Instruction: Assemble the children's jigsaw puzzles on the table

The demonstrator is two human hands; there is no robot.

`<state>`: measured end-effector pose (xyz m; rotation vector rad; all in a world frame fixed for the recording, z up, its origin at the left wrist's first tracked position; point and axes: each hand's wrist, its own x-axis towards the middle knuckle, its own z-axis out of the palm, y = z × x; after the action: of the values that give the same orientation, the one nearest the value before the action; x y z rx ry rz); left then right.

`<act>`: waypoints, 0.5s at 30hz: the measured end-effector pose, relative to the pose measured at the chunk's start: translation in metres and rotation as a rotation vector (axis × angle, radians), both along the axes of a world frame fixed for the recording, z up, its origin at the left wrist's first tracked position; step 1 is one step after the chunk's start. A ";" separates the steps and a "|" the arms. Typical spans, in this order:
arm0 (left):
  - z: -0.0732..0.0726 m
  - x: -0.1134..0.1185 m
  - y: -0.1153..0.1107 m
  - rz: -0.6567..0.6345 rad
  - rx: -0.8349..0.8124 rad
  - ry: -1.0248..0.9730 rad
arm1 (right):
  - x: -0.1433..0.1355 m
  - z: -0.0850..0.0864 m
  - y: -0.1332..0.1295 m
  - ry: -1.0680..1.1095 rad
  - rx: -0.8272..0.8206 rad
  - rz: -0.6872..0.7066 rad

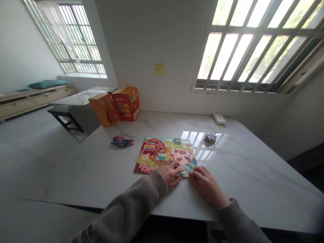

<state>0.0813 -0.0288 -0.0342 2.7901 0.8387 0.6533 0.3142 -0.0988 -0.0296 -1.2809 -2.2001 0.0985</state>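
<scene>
A farm-scene jigsaw puzzle board lies flat on the table, showing a red barn, pigs and a spotted cow. My left hand rests over its lower middle, fingers stretched out and apart, touching light pieces near the bottom edge. At the lower right corner, my right hand has its fingers closed at a teal puzzle piece; the fingertips partly hide it. A blue puzzle piece lies at the board's top edge.
Loose puzzle pieces form a pile on the left and a stack on the right. Two orange boxes stand at the back left of the marble-look table. A white device with a cable lies at the back right.
</scene>
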 end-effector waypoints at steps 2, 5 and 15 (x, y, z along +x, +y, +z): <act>0.005 -0.014 0.006 0.062 -0.026 -0.101 | 0.000 0.001 -0.001 0.024 -0.007 0.007; 0.014 -0.051 0.022 0.215 -0.026 -0.220 | 0.003 0.001 -0.001 0.077 -0.020 0.016; 0.014 -0.204 0.104 0.772 0.067 0.091 | 0.011 -0.006 0.003 0.184 0.057 -0.038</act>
<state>-0.1229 0.0750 -0.0205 2.4987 1.9702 0.6468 0.3255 -0.0954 -0.0355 -1.2312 -2.0077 0.1319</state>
